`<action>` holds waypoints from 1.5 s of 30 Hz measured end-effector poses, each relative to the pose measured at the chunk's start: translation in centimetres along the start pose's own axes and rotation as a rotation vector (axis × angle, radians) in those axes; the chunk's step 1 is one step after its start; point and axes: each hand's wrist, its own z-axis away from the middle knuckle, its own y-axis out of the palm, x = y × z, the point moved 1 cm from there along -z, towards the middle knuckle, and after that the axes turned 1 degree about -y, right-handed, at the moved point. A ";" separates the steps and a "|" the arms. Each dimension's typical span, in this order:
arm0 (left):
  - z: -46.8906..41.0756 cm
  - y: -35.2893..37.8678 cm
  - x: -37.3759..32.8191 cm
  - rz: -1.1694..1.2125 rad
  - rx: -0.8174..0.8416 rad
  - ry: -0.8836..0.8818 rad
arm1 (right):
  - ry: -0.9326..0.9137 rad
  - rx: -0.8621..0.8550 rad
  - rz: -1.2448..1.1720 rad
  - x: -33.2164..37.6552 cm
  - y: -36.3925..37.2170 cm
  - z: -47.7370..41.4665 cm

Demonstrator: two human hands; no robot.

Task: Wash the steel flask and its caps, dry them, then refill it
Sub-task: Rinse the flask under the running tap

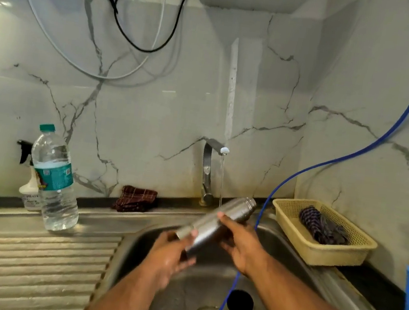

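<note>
Now, flask position: the steel flask (236, 209) is held in the air over the sink (135, 249), just in front of the tap (208, 170).
Long axis: tilted, with the base end low and toward the person's left and the neck end high and toward the right, pointing at the beige basket (315, 251).
Water: a thin stream (221, 180) falls from the tap and lands on the flask's upper body, just above the right thumb.
Left hand: the left hand (170, 256) grips the lower base end with its fingers (193, 233) curled over the steel. It is blurred, so the exact finger lay is unclear.
Right hand: the right hand (241, 247) holds the mid-body, thumb across the top and the other fingers wrapped underneath.
Nearer hand: the right hand sits closer to the stream and the neck, while the left controls the base.
Cap: one cap (240, 306) stands on the sink floor near the drain, beside the blue hose (279, 187) and well below both hands.
Step, as a judgement: rinsing the flask's outside. To wet all round, the flask probably needs rolling about its long axis.
Risk: wet steel may slip in the hands.
For later: a folded cloth (136, 199) lies on the ledge left of the tap, and a water bottle (53, 180) stands on the tabletop.
</note>
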 end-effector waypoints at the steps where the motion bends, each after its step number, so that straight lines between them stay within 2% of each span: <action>1: -0.1 0.3 0.5 -0.042 0.028 -0.040 | -0.001 0.012 0.022 -0.2 0.2 0.0; 4: -0.6 0.7 1.7 -0.182 0.097 -0.121 | -0.030 0.016 0.197 -1.2 0.3 -0.2; 8: -0.9 0.3 2.6 -0.435 0.161 -0.213 | -0.155 0.037 0.649 -1.3 0.1 -0.1; 12: -0.6 1.1 2.6 -0.581 0.096 -0.089 | -0.206 0.050 0.969 -1.4 -0.3 0.5; 16: -0.4 1.0 2.5 -0.661 0.077 -0.070 | -0.215 -0.014 0.949 -1.6 -0.8 -0.1; 20: -0.5 0.7 2.0 -0.705 0.038 -0.038 | -0.207 0.016 0.914 -1.4 -1.2 0.0; 27: -0.9 0.1 2.1 -0.683 -0.038 0.017 | -0.122 0.052 1.001 -1.2 -1.5 0.4; 31: -1.5 -0.4 2.1 -0.667 -0.044 0.016 | -0.203 0.011 0.956 -0.8 -1.1 0.2; 36: -1.4 -0.6 2.3 -0.647 -0.025 0.032 | -0.157 0.023 1.071 -1.9 -0.6 0.7; 39: -1.6 -0.8 2.1 -0.648 -0.037 0.054 | -0.250 -0.037 1.018 -1.5 0.2 0.3; 43: -1.7 -1.1 2.2 -0.611 -0.085 0.082 | -0.159 -0.019 1.088 -2.2 -0.2 0.6; 45: -1.7 -1.3 2.2 -0.618 -0.087 0.082 | -0.199 -0.037 1.074 -2.0 -0.2 0.6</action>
